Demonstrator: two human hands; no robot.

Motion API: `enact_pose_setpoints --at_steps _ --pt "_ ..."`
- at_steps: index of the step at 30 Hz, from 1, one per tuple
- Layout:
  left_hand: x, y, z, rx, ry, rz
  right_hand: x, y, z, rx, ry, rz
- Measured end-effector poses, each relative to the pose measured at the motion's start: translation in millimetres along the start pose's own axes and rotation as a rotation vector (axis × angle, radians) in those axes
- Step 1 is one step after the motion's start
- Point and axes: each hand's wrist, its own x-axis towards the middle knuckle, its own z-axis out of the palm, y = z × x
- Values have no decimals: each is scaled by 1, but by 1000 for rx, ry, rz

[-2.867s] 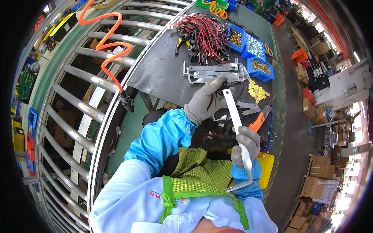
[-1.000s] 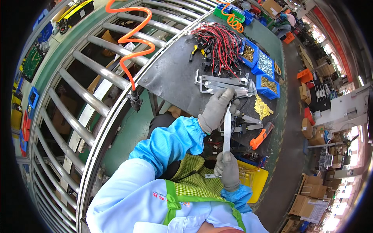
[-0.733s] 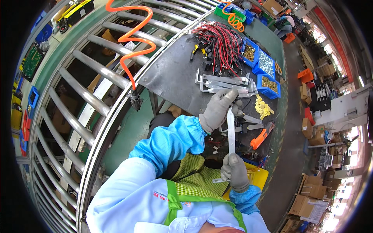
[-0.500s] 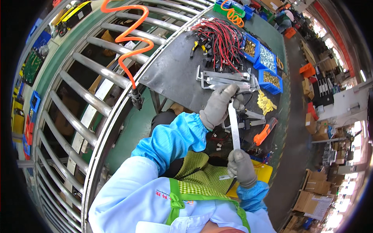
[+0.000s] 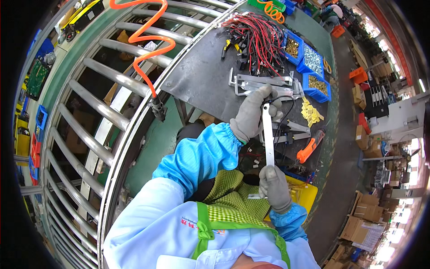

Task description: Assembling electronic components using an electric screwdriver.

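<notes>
A flat, silvery metal bracket (image 5: 268, 136) with bent ends and small holes is held lengthwise between my gloved hands. My left hand (image 5: 251, 112) closes around its far end, next to a thin black cable (image 5: 291, 109) that loops beside the fingers; whether the fingers also hold the cable is hidden. Its near part is gripped by my right hand (image 5: 274, 188), and the bent foot (image 5: 256, 196) sticks out to the left below that hand. More metal brackets (image 5: 264, 81) lie on the dark table (image 5: 190, 76) just beyond my left hand.
Red-and-black cables (image 5: 257, 42) lie in a heap at the far side. Blue bins (image 5: 317, 87) hold small metal parts. Yellow pieces (image 5: 310, 113) and an orange-handled tool (image 5: 309, 148) lie to the right. An orange coiled hose (image 5: 152, 49) hangs beside a metal roller conveyor (image 5: 105, 112).
My right hand has moved slightly up and left with the bracket's near end. The cable loop beside my left hand shows more clearly. The view has shifted a little.
</notes>
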Motion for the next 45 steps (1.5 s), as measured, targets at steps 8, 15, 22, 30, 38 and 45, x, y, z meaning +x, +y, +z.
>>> enact_pose_setpoints --at_steps 8,15,22,30,38,45 --pt "-2 0 2 90 -53 67 -4 -13 -20 -22 -43 103" --pt "-36 -51 13 515 -189 -113 31 -29 -23 12 108 39" --pt "-23 -41 -4 334 -382 -337 45 -36 -21 90 288 -105" --pt "-22 -26 6 667 -694 -224 40 -22 -26 9 315 -328" --pt "-28 -38 8 687 -655 -259 32 -8 -22 56 353 -393" --pt "-36 -34 3 460 -526 -288 6 -28 -42 -531 255 -433"
